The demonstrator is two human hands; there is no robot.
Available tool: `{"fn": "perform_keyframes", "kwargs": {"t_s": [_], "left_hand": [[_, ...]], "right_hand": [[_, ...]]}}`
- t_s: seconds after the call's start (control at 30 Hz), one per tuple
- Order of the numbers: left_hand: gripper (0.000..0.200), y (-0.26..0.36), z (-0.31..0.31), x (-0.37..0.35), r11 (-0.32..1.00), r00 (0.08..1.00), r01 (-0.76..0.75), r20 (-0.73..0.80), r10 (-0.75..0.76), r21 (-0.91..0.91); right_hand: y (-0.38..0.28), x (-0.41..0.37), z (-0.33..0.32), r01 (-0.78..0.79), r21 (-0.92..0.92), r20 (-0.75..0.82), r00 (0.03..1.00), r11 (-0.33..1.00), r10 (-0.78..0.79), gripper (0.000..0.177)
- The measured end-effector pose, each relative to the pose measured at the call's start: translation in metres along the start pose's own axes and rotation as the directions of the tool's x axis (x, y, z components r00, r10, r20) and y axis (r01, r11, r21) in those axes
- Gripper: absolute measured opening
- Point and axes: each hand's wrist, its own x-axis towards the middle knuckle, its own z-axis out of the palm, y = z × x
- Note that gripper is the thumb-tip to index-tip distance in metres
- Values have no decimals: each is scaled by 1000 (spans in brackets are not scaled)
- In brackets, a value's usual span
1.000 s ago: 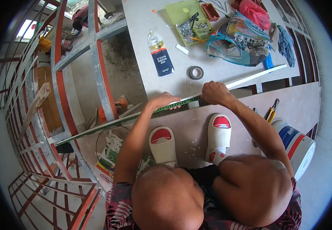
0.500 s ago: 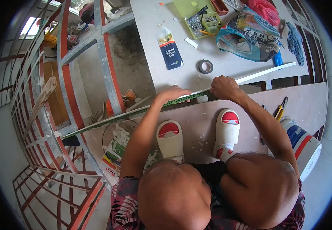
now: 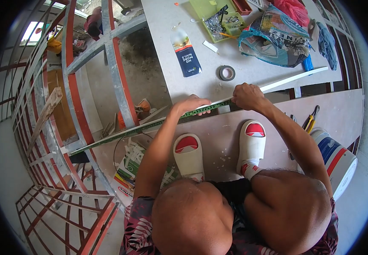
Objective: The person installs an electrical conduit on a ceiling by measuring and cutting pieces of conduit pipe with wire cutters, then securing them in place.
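A long, thin white strip [image 3: 292, 80] runs aslant from the floor frame at left to the white board. Against its near edge lies a green strip with a row of holes [image 3: 205, 109], ending by my right hand. My left hand [image 3: 193, 104] is closed around both strips, thumb on top and fingertips showing underneath. My right hand [image 3: 248, 96] is closed in a fist at the white strip, by the end of the green one; what sits inside its fingers is hidden. Just beyond the hands, a roll of grey tape [image 3: 227, 73] lies flat on the board.
On the white board [image 3: 162, 38] are a No More Nails packet [image 3: 186, 57], a green organizer box [image 3: 218, 25] and a plastic sack [image 3: 275, 40]. Yellow-handled pliers [image 3: 311, 120] and a white bucket [image 3: 339, 165] stand right. Open red-and-grey metal framing [image 3: 75, 93] spans the left; a person [image 3: 94, 23] is beyond.
Both hands keep their hold on the strips, with hardly any movement. The view has shifted slightly, and the person in the background at upper left has leaned lower.
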Motion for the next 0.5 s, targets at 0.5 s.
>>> {"fn": "perform_keyframes", "kwargs": {"t_s": [0.5], "left_hand": [[40, -8, -3, 8, 995, 999, 39, 19, -37, -90]], "right_hand": [[0, 0, 3, 0, -4, 5, 1000, 1000, 0, 27]]}}
